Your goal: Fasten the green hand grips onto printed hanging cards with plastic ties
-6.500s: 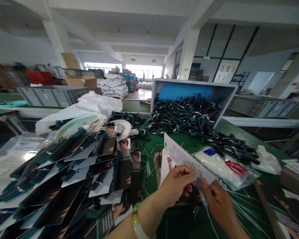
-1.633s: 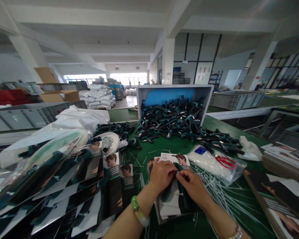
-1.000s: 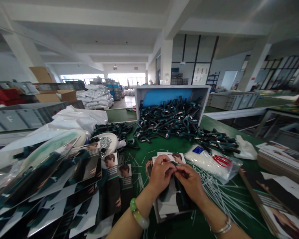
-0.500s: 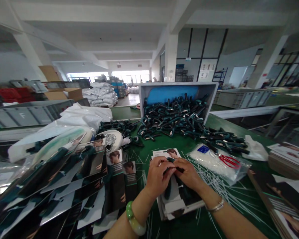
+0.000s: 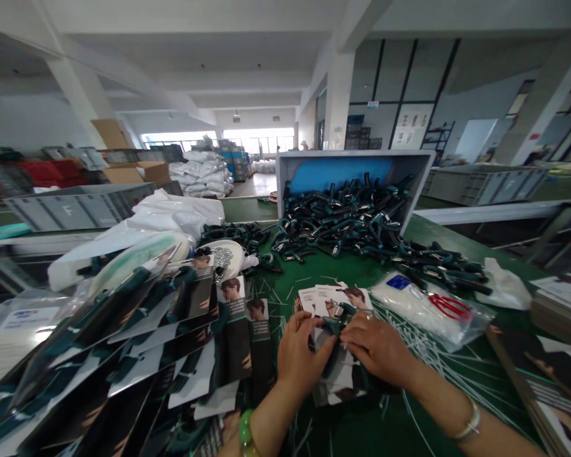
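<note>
Work left to right across the green mat [image 5: 290, 279]. Left of your fingers, and well apart from them, lies the sloping pile of carded dark teal tools [image 5: 124, 330]. Your left hand [image 5: 304, 362], with a jade bangle [image 5: 244, 435] at the wrist, is closed, its fingers [image 5: 309, 333] curled around the lower part of the loose dark teal handled tool [image 5: 334, 358]. That tool lies between your hands, over the printed cards [image 5: 335, 298]. Its long axis runs away from you, with the far end leaning slightly right. Neither hand is clearly nearer; the left covers the lower length and the right the upper. Your right hand [image 5: 375, 346] is also closed, its fingers [image 5: 356, 336] pinched in on the tool's upper part. The exact finger contact is partly hidden. Right of your fingers, just beyond the right hand, lies a clear bag of white cable ties [image 5: 419, 304], holding red-handled scissors [image 5: 450, 306].
</note>
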`<state>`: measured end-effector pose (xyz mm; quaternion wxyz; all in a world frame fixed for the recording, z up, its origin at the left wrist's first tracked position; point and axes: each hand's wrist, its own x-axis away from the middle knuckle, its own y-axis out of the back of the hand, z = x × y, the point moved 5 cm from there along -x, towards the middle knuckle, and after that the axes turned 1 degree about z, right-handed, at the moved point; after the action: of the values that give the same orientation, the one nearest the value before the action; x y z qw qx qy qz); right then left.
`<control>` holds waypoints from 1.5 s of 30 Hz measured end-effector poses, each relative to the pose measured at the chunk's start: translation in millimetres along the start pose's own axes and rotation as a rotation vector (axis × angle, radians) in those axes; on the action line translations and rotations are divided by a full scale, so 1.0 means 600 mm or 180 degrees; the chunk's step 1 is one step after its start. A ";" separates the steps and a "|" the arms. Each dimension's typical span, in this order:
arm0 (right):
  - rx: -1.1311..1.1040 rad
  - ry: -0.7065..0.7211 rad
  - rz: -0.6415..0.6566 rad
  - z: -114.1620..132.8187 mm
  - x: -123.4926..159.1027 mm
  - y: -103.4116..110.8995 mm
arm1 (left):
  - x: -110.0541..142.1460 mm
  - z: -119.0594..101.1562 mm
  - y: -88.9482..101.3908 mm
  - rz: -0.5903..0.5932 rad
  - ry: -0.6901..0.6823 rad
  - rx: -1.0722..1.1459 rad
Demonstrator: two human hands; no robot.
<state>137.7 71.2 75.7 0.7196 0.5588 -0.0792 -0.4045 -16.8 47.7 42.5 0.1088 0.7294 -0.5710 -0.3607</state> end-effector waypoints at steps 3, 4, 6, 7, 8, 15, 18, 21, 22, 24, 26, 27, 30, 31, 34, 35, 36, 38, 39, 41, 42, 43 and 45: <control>-0.0276 -0.0013 0.0042 0.003 0.018 0.011 | 0.011 0.032 0.007 -0.0265 0.0369 0.0457; -0.0316 -0.0031 0.0094 0.005 0.024 0.016 | 0.017 0.045 0.008 -0.0341 0.0562 0.0739; -0.0268 -0.0058 0.0277 0.009 0.032 0.025 | 0.028 0.065 0.006 -0.0334 0.0895 0.1370; -0.0200 -0.0060 0.0392 0.012 0.034 0.028 | 0.033 0.068 0.002 -0.0220 0.0953 0.1616; -0.0122 -0.0058 0.0487 0.016 0.036 0.031 | 0.036 0.066 -0.001 -0.0063 0.0909 0.1761; -0.0044 0.0019 0.0371 0.036 0.026 0.025 | 0.037 0.016 0.001 0.0020 0.0061 0.1067; -0.0322 -0.0390 -0.0078 0.031 0.024 0.012 | 0.032 -0.006 -0.004 0.0194 -0.0494 0.0800; -0.0709 -0.1059 -0.0511 0.020 0.028 -0.006 | 0.029 -0.014 -0.007 0.0267 -0.0808 0.0622; -0.0805 -0.1215 -0.0595 0.017 0.031 -0.012 | 0.028 -0.015 -0.007 0.0275 -0.0847 0.0589; -0.0894 -0.1362 -0.0709 0.015 0.035 -0.021 | 0.026 -0.014 -0.005 0.0297 -0.0861 0.0543; -0.0855 -0.1345 -0.0789 0.014 0.039 -0.026 | 0.024 -0.013 -0.004 0.0329 -0.0846 0.0489; -0.0807 -0.1308 -0.0825 0.014 0.041 -0.027 | 0.023 -0.013 -0.004 0.0338 -0.0830 0.0462; -0.0704 -0.1218 -0.0923 0.013 0.046 -0.028 | 0.022 -0.011 -0.004 0.0332 -0.0765 0.0435; -0.0701 -0.1213 -0.0974 0.013 0.048 -0.028 | 0.021 -0.010 -0.005 0.0317 -0.0749 0.0444; -0.0703 -0.1218 -0.1109 0.013 0.050 -0.025 | 0.023 -0.009 -0.007 0.0281 -0.0754 0.0456; -0.0695 -0.1204 -0.1129 0.014 0.050 -0.025 | 0.023 -0.009 -0.007 0.0274 -0.0762 0.0442; -0.0680 -0.1182 -0.1126 0.016 0.050 -0.025 | 0.024 -0.010 -0.007 0.0271 -0.0765 0.0421; -0.0639 -0.1144 -0.1109 0.017 0.049 -0.026 | 0.025 -0.012 -0.005 0.0278 -0.0763 0.0383; -0.0616 -0.1136 -0.1110 0.017 0.049 -0.026 | 0.025 -0.013 -0.005 0.0283 -0.0763 0.0369; -0.0578 -0.1127 -0.1089 0.016 0.048 -0.026 | 0.025 -0.016 -0.003 0.0278 -0.0774 0.0371; -0.0564 -0.1120 -0.1058 0.015 0.048 -0.026 | 0.025 -0.017 -0.003 0.0274 -0.0787 0.0389; -0.0554 -0.1110 -0.1020 0.015 0.047 -0.026 | 0.025 -0.018 -0.003 0.0271 -0.0802 0.0413; -0.0538 -0.1087 -0.0926 0.016 0.044 -0.024 | 0.024 -0.019 -0.005 0.0285 -0.0831 0.0480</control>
<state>142.6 45.3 57.8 0.6741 0.4256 -0.0844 -0.5978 -6.1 32.4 43.1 -0.0054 0.6563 -0.6377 -0.4033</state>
